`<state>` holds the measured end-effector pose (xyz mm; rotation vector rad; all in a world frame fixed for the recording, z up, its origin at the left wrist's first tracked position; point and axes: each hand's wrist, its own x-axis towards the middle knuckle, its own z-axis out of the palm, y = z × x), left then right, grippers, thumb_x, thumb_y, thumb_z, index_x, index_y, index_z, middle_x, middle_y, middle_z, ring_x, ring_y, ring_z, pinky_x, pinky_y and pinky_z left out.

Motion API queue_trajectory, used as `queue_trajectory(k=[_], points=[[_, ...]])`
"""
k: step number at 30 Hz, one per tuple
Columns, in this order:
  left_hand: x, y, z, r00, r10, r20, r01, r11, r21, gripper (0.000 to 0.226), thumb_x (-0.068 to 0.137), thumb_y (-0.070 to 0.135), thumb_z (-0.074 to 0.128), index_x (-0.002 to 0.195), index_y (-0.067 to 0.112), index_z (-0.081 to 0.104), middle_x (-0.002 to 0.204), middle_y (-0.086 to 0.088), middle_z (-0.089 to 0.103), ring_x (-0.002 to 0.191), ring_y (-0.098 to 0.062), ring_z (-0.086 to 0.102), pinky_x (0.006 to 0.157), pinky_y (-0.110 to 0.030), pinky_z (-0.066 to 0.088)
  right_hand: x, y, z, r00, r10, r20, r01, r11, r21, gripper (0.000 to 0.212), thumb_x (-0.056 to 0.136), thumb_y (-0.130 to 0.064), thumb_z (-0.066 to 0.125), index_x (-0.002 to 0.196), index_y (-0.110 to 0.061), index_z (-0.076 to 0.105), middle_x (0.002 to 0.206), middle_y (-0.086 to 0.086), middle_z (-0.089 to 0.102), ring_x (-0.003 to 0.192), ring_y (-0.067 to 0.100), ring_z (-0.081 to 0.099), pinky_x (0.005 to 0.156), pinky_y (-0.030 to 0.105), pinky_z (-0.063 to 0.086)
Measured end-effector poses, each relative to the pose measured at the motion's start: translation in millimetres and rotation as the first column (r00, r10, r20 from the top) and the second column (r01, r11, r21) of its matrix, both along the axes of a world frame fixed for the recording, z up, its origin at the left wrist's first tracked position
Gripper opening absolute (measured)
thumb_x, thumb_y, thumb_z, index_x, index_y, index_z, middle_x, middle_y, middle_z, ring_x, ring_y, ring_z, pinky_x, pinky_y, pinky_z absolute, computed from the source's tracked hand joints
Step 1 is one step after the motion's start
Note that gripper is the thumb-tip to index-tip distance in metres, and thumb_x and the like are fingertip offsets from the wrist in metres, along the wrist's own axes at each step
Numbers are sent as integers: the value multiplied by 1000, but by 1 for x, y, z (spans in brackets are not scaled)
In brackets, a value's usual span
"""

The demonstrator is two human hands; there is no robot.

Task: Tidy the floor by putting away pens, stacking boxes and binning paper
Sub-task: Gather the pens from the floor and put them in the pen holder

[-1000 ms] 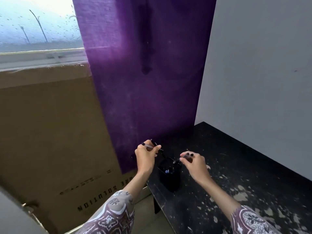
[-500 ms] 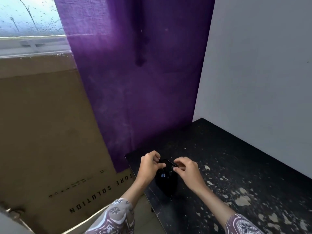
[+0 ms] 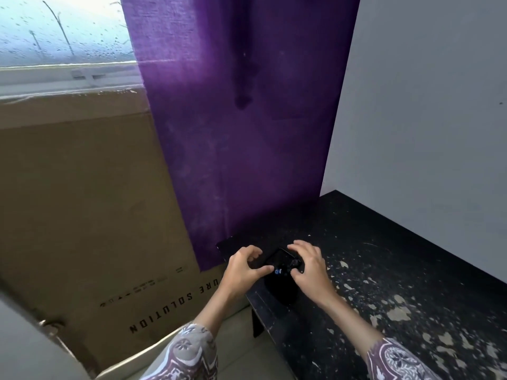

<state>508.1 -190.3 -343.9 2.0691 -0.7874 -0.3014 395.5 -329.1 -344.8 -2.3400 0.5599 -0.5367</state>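
A black pen holder (image 3: pixel 279 289) stands near the left corner of the black table (image 3: pixel 397 270). Pen ends show in its mouth, one of them a blue cap (image 3: pixel 278 271). My left hand (image 3: pixel 241 270) hovers at the holder's left side with loosely curled fingers, its thumb tip reaching the rim. My right hand (image 3: pixel 307 267) hangs over the right rim with fingers spread and gently bent, thumb close to the pen tops. Neither hand visibly holds a pen.
A large brown cardboard box (image 3: pixel 82 215) stands on the left against the window sill. A purple curtain (image 3: pixel 241 119) hangs behind the table corner. A white wall (image 3: pixel 425 105) borders the table's far side. The tabletop has chipped, flaking paint.
A second ago each hand held a pen above the holder. Both hands came down to its mouth, the pens went in, and the fingers have loosened.
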Motion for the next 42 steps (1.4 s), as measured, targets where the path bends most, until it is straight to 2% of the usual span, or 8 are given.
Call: queue_trajectory(k=[5,9,15,19,30,35,38,42], points=[[-17,48,19,999,36,30,-36,999,0,49,74,38,74,116,20,58,114,6,56,107,-6,50,86,-18,38,-5,41,21,998,43,39,-43,999,-12,46,83,-11,62,128,-18,52,138,-4,44,129,11,32,107,28,24],[-34,96,37,995,77,64,-78,997,10,50,77,38,72,120,17,57,118,3,55,114,-11,49,92,-21,38,-11,89,36,993,98,73,-101,994,50,44,86,-22,63,129,-17,52,141,-3,43,132,12,31,111,34,27],[-67,191,61,982,166,92,-175,980,94,56,84,44,63,130,15,49,133,-3,52,128,-18,44,109,-39,33,-28,177,51,984,175,29,-177,981,80,48,89,-37,58,133,-19,48,147,-2,38,138,12,25,111,36,20],[-100,278,66,971,221,88,-233,961,152,65,86,48,58,138,14,41,145,-3,42,137,-18,34,114,-40,26,-48,252,53,975,222,-3,-221,972,77,51,89,-41,56,134,-20,46,149,-1,35,140,13,23,111,37,20],[-186,525,50,925,374,66,-374,866,333,73,86,55,53,143,14,33,151,-6,32,141,-21,26,116,-45,21,-110,444,42,911,381,-157,-372,924,84,63,87,-45,58,142,-21,36,155,1,22,143,19,15,113,44,18],[-224,611,35,887,462,-22,-427,837,343,75,86,54,53,144,12,30,153,-6,29,142,-21,23,116,-41,23,-125,514,25,849,474,-234,-469,880,82,63,88,-44,56,142,-21,34,155,1,22,142,21,16,112,47,18],[-242,652,22,840,538,-75,-485,804,344,75,86,55,53,145,15,30,153,-5,27,143,-22,20,117,-44,22,-125,549,8,793,540,-283,-544,836,72,62,89,-44,54,142,-21,32,155,1,21,142,21,15,113,47,18],[-262,695,-8,776,616,-137,-539,760,364,72,87,52,54,144,15,31,152,-5,29,143,-22,20,114,-40,22,-124,592,-22,709,609,-355,-623,777,89,63,89,-46,53,143,-22,30,155,1,20,143,21,13,113,48,17]])
